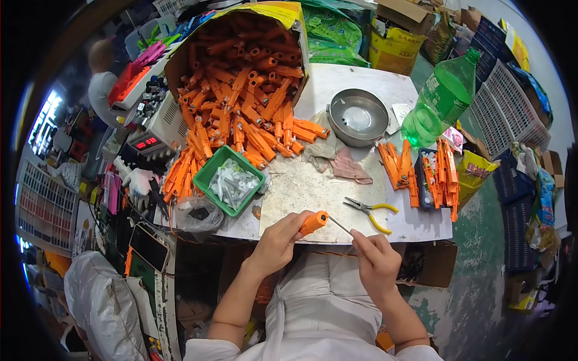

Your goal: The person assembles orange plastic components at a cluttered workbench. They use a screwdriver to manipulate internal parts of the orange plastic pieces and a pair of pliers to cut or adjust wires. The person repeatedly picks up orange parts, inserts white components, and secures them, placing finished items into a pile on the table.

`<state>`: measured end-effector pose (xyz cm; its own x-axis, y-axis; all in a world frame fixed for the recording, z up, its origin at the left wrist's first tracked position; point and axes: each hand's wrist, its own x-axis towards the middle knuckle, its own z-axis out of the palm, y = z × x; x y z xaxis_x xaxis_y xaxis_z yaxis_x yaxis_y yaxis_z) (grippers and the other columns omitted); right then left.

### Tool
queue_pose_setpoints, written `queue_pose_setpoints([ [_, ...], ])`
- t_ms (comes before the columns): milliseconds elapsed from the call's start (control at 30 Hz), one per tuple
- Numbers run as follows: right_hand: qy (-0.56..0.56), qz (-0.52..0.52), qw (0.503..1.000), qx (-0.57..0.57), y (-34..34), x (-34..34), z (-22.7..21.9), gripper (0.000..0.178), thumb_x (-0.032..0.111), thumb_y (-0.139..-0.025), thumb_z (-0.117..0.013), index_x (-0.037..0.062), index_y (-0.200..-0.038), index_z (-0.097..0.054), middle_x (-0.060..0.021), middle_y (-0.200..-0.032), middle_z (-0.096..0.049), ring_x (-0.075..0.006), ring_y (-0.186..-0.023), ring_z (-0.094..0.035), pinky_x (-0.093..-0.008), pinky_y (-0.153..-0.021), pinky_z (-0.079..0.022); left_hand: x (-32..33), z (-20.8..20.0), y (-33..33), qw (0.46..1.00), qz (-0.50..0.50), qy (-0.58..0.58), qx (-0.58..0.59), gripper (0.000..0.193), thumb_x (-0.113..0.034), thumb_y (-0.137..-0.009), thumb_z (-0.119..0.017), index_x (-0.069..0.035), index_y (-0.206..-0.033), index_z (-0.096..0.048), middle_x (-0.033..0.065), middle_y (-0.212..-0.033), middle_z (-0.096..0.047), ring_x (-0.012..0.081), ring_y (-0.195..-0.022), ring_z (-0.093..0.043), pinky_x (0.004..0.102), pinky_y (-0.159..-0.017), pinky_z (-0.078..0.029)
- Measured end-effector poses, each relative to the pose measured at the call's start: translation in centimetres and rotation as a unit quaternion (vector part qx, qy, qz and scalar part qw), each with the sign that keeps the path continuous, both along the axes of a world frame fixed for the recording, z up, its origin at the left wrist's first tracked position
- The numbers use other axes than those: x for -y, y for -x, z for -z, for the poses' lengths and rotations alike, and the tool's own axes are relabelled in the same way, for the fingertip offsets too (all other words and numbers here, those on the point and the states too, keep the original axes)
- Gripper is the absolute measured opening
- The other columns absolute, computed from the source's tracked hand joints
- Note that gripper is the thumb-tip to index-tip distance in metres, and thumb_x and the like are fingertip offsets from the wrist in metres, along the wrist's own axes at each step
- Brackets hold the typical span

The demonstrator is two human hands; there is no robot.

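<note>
My left hand [278,245] is closed around an orange plastic part [314,222], a tube-like piece with a dark hole in its end. Between the thumb and fingers of my right hand [377,262] is a thin metal rod [341,225]; its far tip comes close to the orange part, and I cannot tell whether they touch. Beyond my right hand lie pliers [380,218] with yellow handles. A green bin [208,186] of small pale plastic pieces stands beyond my left hand. Behind it, many similar orange parts [241,114] spill from a tipped box onto the table.
A round metal bowl [359,139] stands near the table's back, beside a large green bottle [442,93]. More orange parts [445,174] rest on a small dark bin at the right. Crumpled cloths [348,165] lie mid-table. A phone [149,246] sits at the left.
</note>
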<state>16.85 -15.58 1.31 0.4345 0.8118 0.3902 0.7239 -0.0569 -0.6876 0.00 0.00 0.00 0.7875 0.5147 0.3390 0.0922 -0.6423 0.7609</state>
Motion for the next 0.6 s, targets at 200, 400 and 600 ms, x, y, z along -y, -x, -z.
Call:
queue_pose_setpoints([
  [200, -0.005, -0.061, 0.96, -0.274, -1.3, -0.4, 0.5, 0.023, 0.004, -0.082, -0.068, 0.0056, -0.105, -0.071, -0.0072, -0.065, -0.053, -0.0132, -0.056, -0.048, -0.0254, -0.052, -0.038, -0.2, -0.4, 0.2, 1.0, 0.003, 0.008, 0.029, 0.05, 0.013, -0.078, -0.049, -0.003, -0.126, -0.05, 0.0183, -0.099, -0.057, 0.0347, -0.084, -0.059, 0.0329, -0.072, -0.048],
  [400, -0.049, -0.053, 0.997, -0.041, -0.3, -0.4, -0.4, 0.028, 0.005, -0.08, -0.071, 0.0088, -0.107, -0.07, -0.0057, -0.068, -0.055, -0.0138, -0.055, -0.051, -0.0256, -0.049, -0.041, 0.4, 0.5, 0.1, 0.996, -0.036, 0.066, 0.048, 0.038, 0.004, -0.088, -0.048, 0.0, -0.125, -0.05, 0.0186, -0.101, -0.056, 0.0334, -0.086, -0.058, 0.0315, -0.076, -0.047],
  [600, -0.055, -0.042, 0.997, 0.043, 0.0, -0.1, -0.2, 0.03, 0.004, -0.077, -0.072, 0.0128, -0.106, -0.071, -0.0038, -0.07, -0.057, -0.0139, -0.053, -0.054, -0.0265, -0.045, -0.042, 0.8, 0.6, -0.1, 0.992, -0.041, 0.109, 0.049, 0.035, 0.001, -0.09, -0.048, 0.001, -0.125, -0.05, 0.0178, -0.102, -0.056, 0.0326, -0.087, -0.058, 0.0302, -0.077, -0.046],
])
